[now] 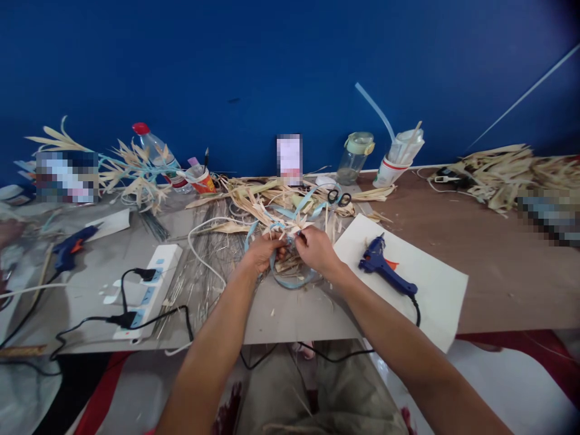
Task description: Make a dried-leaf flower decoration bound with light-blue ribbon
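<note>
My left hand [263,254] is closed in a pinch in the middle of the table, gripping a light blue ribbon [290,283] that hangs in a loop below the fingers. Beside it, my right hand [316,248] is also closed, its thumb and fingertips pressed together close to the left fingertips. What the right fingers pinch is too small and covered to name. Pale dried husk strips [254,202] stick out just beyond both hands. A pair of black-handled scissors [339,197] lies behind the right hand, among the husks.
On the right, a blue glue gun [388,269] rests on a white sheet [435,284]. A power strip [151,290] with black plugs and thin wires [206,266] lie at left. Along the wall stand a phone [289,160], a bottle [158,151], a jar [356,160] and a paper cup [390,171].
</note>
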`<action>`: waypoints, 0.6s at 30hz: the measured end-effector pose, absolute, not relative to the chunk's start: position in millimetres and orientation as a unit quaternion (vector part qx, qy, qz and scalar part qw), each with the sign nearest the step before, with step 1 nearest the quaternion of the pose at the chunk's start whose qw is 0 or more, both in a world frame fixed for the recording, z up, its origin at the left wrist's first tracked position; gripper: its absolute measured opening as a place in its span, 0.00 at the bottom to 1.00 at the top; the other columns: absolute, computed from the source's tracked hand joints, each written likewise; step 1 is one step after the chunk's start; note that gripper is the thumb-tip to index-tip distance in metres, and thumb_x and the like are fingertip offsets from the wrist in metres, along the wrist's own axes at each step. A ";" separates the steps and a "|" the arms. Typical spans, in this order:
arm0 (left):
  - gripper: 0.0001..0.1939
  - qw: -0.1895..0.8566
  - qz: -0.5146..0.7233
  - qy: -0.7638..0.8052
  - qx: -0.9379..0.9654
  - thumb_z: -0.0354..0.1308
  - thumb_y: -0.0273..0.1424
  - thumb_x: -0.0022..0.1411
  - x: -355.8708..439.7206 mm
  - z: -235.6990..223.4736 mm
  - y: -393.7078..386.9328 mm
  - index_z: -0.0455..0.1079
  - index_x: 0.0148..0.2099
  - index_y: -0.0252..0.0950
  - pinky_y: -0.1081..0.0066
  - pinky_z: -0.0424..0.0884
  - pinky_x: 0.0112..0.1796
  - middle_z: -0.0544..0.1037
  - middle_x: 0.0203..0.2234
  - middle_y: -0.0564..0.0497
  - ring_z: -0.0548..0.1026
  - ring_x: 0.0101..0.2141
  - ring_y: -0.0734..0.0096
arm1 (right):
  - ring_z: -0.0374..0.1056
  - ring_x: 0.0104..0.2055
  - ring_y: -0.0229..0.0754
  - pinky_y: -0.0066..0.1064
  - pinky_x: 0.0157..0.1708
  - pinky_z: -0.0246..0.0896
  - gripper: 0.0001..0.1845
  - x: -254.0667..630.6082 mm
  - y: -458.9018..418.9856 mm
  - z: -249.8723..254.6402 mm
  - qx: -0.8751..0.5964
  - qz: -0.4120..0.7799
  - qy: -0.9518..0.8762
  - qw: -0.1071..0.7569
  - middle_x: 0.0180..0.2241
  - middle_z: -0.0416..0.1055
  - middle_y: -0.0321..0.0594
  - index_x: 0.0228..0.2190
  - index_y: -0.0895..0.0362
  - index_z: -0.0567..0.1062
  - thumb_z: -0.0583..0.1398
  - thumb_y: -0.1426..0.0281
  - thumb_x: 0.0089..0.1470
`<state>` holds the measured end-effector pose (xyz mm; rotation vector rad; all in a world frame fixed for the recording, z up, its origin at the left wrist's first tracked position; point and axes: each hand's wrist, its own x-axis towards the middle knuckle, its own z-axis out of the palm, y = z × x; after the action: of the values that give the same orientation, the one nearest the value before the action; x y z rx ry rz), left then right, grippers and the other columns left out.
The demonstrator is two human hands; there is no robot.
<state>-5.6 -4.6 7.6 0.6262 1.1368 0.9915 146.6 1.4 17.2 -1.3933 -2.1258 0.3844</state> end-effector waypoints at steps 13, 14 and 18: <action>0.16 0.668 0.439 0.520 0.302 0.70 0.28 0.39 -3.7 7.6 -4.7 0.65 0.27 0.32 0.78 0.62 0.18 0.68 0.13 0.56 0.65 0.15 0.81 | 0.66 0.32 0.43 0.31 0.34 0.55 0.11 144.3 0.4 12.8 -0.525 0.147 -0.791 0.278 0.32 0.73 0.48 0.29 0.59 0.72 0.51 0.71 0.58; 0.15 0.664 0.437 0.524 0.305 0.70 0.28 0.39 -3.0 8.3 -5.0 0.65 0.27 0.32 0.78 0.62 0.18 0.68 0.13 0.56 0.65 0.14 0.81 | 0.66 0.32 0.42 0.30 0.33 0.54 0.11 144.1 1.1 12.0 -0.528 0.159 -0.784 0.284 0.31 0.73 0.47 0.28 0.59 0.72 0.52 0.72 0.57; 0.17 0.655 0.442 0.531 0.305 0.70 0.29 0.38 -1.0 12.3 -6.6 0.65 0.27 0.32 0.78 0.63 0.18 0.67 0.12 0.57 0.64 0.14 0.81 | 0.64 0.28 0.40 0.29 0.29 0.52 0.09 143.1 3.1 10.5 -0.555 0.217 -0.745 0.300 0.25 0.70 0.42 0.23 0.56 0.68 0.54 0.71 0.54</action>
<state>-1.0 -6.6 12.3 0.6913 1.2042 1.0015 143.1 3.1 10.5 -1.4734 -1.9761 0.5753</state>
